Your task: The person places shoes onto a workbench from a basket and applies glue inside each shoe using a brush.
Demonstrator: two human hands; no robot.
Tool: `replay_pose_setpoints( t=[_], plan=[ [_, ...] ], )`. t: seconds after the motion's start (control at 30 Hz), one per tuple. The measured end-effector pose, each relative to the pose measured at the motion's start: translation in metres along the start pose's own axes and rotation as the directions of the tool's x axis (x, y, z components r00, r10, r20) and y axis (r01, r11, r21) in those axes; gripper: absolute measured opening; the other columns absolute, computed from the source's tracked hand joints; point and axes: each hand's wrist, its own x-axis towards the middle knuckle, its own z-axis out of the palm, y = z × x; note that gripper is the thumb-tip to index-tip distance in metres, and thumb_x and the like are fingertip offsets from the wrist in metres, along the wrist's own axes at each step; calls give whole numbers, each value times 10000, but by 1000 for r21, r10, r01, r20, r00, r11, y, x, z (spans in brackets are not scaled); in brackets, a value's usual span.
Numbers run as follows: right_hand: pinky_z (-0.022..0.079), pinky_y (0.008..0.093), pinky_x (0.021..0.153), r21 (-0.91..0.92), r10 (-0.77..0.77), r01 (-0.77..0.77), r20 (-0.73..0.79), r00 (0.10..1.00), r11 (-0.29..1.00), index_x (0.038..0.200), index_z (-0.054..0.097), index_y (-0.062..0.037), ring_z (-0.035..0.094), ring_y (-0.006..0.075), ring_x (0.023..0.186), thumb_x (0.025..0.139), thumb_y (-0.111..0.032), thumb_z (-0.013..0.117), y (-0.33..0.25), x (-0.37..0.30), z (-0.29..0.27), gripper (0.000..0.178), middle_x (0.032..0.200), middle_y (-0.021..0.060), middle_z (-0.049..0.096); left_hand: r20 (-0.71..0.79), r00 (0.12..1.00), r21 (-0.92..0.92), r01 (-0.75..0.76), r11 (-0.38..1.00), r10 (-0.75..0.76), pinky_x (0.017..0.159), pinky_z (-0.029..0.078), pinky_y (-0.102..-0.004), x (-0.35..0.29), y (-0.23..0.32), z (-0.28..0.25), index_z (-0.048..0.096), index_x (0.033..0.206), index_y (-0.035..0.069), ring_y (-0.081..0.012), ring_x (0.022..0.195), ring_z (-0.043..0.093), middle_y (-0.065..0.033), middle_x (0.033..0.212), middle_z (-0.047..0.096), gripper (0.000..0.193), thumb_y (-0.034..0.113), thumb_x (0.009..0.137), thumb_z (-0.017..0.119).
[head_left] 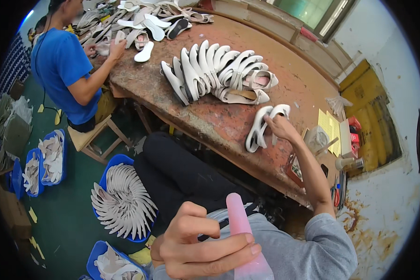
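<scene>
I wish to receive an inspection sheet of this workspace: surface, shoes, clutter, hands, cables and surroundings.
Surface: brown table, worn and stained.
Job's things: a row of pale sandals on the table; two more sandals nearer the right end.
Clutter: clear jar, yellow papers and red boxes at the right end; loose shoe pile at the far left.
Hands: left hand holds a pink bottle; right hand touches the two separate sandals, exact grip unclear.
Cables: thin dark cord beside the co-worker.
Surroundings: co-worker on a wooden stool; blue baskets on the green floor; stained wall.
</scene>
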Motion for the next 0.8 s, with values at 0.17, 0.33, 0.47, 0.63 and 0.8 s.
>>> replay_pose_setpoints(
  t=[0.17,0.33,0.47,0.63,0.8],
  plan=[
    [554,612,851,1,261,-269,-244,934,963,988,775,18,713,548,909,1075,-469,531,-17,-10,-15,552,897,355,720,93,995,38,41,998,-45,649,298,-276,0,-9,-18,876,969,239,-120,894,440,169,996,765,160,242,829,799],
    [590,582,855,-100,285,-314,-234,930,944,1158,776,-39,738,501,944,922,-290,674,7,-27,-12,359,958,329,746,129,992,21,3,1000,-5,646,301,-282,15,-16,-19,870,962,276,-114,895,436,192,994,756,146,210,874,774],
    [600,519,890,-24,191,-191,-2,982,981,1192,769,-24,759,429,956,872,-225,711,9,-64,16,382,993,269,772,129,991,-32,-38,999,42,647,305,-280,23,-25,-17,866,961,289,-104,901,435,202,994,752,170,178,867,776],
    [574,504,876,-39,-9,-10,-467,884,999,1156,750,-23,738,389,927,861,-113,746,-44,-104,24,308,948,198,761,184,979,-152,-57,987,85,670,315,-272,26,-46,-22,857,962,312,-93,880,452,212,1006,753,209,149,866,767],
    [526,482,956,181,52,11,-343,938,983,1147,710,-24,646,373,1095,886,-93,750,-79,-180,52,273,1149,167,691,242,962,-258,-62,964,127,696,321,-274,43,-56,-3,853,966,309,-96,892,468,200,1020,756,198,163,858,773]
  ],
)
